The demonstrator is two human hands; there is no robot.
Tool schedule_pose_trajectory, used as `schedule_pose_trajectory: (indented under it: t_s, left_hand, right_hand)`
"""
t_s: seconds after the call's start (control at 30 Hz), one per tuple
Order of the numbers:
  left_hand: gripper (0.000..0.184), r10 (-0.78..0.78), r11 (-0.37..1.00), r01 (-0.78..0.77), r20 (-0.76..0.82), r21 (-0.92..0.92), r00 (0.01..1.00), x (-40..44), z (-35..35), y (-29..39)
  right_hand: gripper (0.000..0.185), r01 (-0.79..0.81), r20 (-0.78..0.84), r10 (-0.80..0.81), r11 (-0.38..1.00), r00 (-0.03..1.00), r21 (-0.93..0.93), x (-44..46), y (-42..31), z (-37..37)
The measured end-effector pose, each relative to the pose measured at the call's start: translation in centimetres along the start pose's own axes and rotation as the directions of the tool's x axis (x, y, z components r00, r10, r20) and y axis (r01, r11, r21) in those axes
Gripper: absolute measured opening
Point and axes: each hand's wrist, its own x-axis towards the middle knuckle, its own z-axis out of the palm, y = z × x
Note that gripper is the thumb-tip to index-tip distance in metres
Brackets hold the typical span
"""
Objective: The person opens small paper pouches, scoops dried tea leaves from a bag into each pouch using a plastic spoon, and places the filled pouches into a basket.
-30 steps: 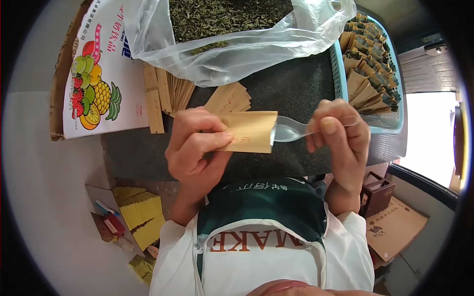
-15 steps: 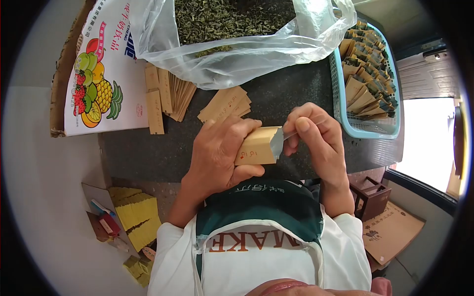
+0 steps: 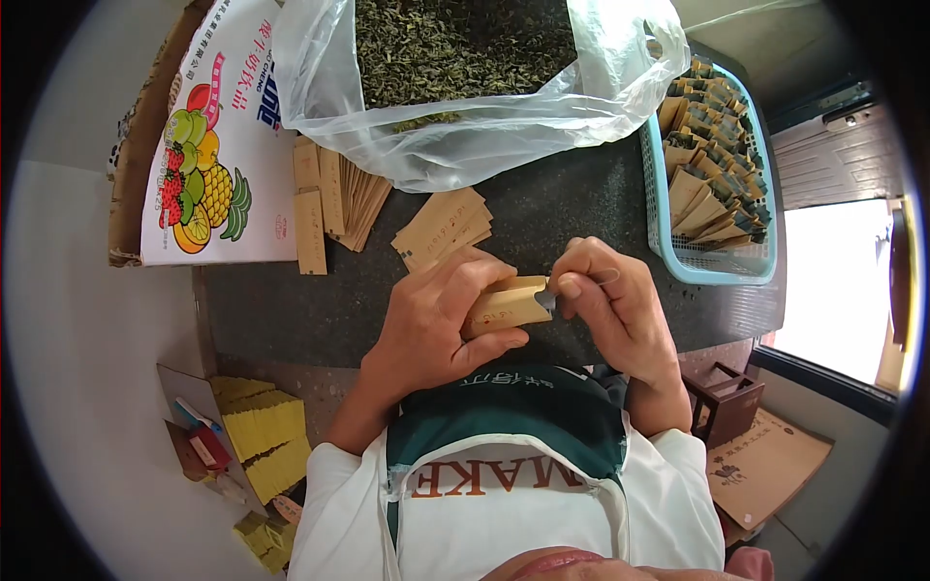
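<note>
My left hand (image 3: 431,315) is wrapped round a small kraft paper pouch (image 3: 499,308) with red print, thumb below and fingers above. The pouch lies sideways, its grey-lined mouth facing right. At that mouth, the fingers of my right hand (image 3: 610,300) are pinched together. A thin clear strip (image 3: 608,278), perhaps plastic film, shows by those fingers; the part inside the pinch is hidden. Just beyond the left hand, several flat kraft pouches (image 3: 444,228) are fanned out on the dark table (image 3: 552,194).
A clear plastic bag (image 3: 436,145) of dried leaves (image 3: 455,58) sits at the back. Right of it is a blue basket (image 3: 712,276) of filled pouches (image 3: 717,165). A fruit-printed carton (image 3: 262,218) and more flat pouches (image 3: 358,208) are at left. Yellow packets (image 3: 266,426) lie below.
The right hand has come closer to the pouch mouth and its fingers are now against it. The mouth looks narrower. The whole view has shifted slightly.
</note>
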Motion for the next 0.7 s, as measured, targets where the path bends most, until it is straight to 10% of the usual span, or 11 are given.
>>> schedule_pose_trajectory:
  t_s: [0.27, 0.47, 0.7]
  left_hand:
    - [0.055, -0.017, 1.0, 0.017, -0.024, -0.003, 1.0, 0.1, 0.0, 0.2]
    - [0.056, 0.025, 0.984, -0.048, -0.133, -0.173, 0.991, 0.8, 0.0, 0.1]
    - [0.046, 0.167, 0.984, -0.173, -0.113, -0.039, 0.979, 3.7, -1.6, 0.9]
  right_hand:
    - [0.011, -0.006, 0.01, 0.006, 1.0, 1.0, 0.002, -0.2, 0.0, 0.2]
    - [0.017, -0.045, 0.017, 0.042, 0.847, 0.999, 0.53, -0.2, 0.4, -0.3]
    - [0.012, 0.021, -0.039, -0.019, 0.998, 0.999, 0.063, 0.0, -2.6, -1.1]
